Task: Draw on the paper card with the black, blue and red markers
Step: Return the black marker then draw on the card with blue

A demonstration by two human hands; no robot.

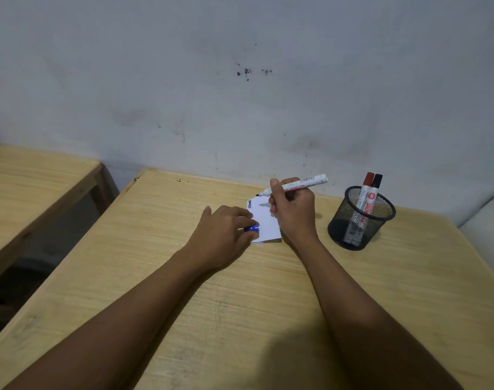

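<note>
A small white paper card (264, 220) lies on the wooden table (240, 291), with short blue strokes near its far left corner. My right hand (292, 212) grips an uncapped white marker (296, 184), its dark tip pointing left just above the card's far edge. My left hand (226, 235) rests on the card's left side and pinches the blue cap (252, 229) between thumb and fingers. A red-capped marker (365, 192) and a black-capped marker (374, 192) stand upright in a black mesh cup (361, 220) to the right of the card.
A stained grey wall (240, 94) rises directly behind the table. A second wooden table (34, 187) stands to the left across a dark gap. Something white (488, 220) sits past the table's right edge.
</note>
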